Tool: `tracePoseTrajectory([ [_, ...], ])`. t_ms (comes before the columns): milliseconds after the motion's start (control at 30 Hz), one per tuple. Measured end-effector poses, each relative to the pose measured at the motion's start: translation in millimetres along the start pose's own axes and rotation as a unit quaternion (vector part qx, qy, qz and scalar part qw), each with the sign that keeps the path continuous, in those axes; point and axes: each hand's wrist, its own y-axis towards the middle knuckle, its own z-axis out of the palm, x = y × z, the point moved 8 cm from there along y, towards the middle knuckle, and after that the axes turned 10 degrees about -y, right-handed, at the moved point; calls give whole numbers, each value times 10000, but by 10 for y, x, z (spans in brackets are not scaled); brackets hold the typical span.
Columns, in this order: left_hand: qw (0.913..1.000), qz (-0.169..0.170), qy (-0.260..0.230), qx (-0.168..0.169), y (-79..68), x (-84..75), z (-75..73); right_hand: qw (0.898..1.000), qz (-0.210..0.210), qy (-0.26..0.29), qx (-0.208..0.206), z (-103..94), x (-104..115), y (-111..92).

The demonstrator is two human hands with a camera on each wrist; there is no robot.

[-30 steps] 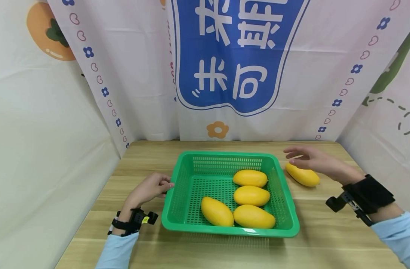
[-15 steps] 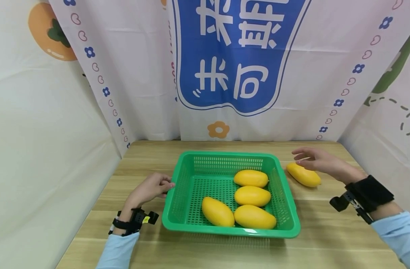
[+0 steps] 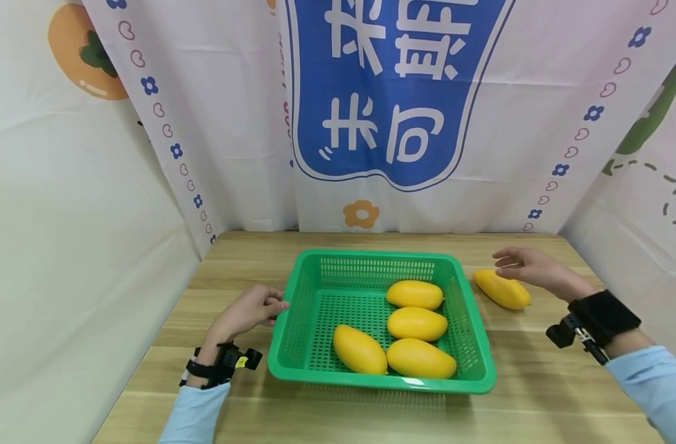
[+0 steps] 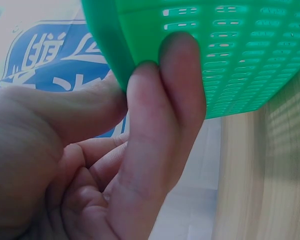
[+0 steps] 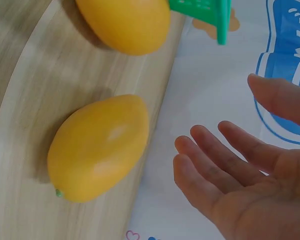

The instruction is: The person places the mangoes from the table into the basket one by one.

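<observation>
At its left side, my left hand (image 3: pixel 254 308) pinches the rim of a green plastic basket (image 3: pixel 282 351); in the left wrist view the thumb is at the rim and two fingers (image 4: pixel 182 75) press the slotted wall. Several yellow mangoes lie inside the basket, one mango (image 3: pixel 360 349) at the front. My right hand (image 3: pixel 532 269), fingers loosely bent, hovers holding nothing above a mango (image 3: pixel 501 290) right of the basket. In the right wrist view two mangoes rest on the table, the nearer mango (image 5: pixel 100 147) and another mango (image 5: pixel 127 22); the head view shows only one there.
The wooden table (image 3: pixel 227 259) runs under everything. A printed white cloth (image 3: pixel 249 154) with a blue panel (image 3: pixel 387 92) hangs along its back edge. White cloth (image 3: pixel 82 246) also stands at the left side and at the right.
My right hand has drifted right, away from the basket, passing over the mango on the table. The left hand keeps its hold on the rim.
</observation>
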Motion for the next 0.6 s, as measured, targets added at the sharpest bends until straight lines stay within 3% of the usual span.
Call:
tracePoseTrajectory([
  [600, 10000, -77, -6, -35, 7, 33, -9, 9994, 341, -51, 18, 72, -346, 191],
])
